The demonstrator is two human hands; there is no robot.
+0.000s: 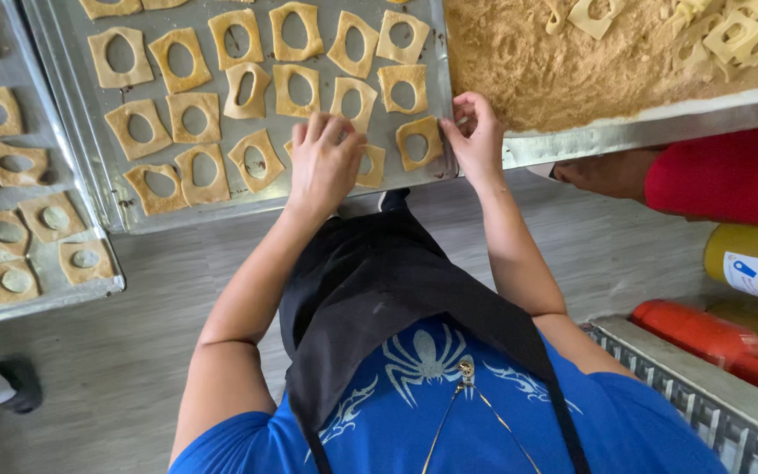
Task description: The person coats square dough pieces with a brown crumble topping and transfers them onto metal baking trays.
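Note:
A metal baking tray (81, 132) holds several flat tan dough squares, each with an oval hole cut in its middle. My left hand (322, 162) lies palm down with spread fingers over a dough square (370, 167) at the tray's near edge. My right hand (475, 136) is at the tray's right corner. Its fingertips pinch the edge of another dough square (418, 140). My blue shirt and black apron fill the lower part of the view.
A second tray (46, 263) at the left carries dough squares with filling in their holes. A crumb-covered surface (528, 61) with loose dough cut-outs lies top right. Red (704, 338) and yellow (752, 263) bottles and a metal rack (704, 404) are at the right. Someone's shoe (19, 382) shows lower left.

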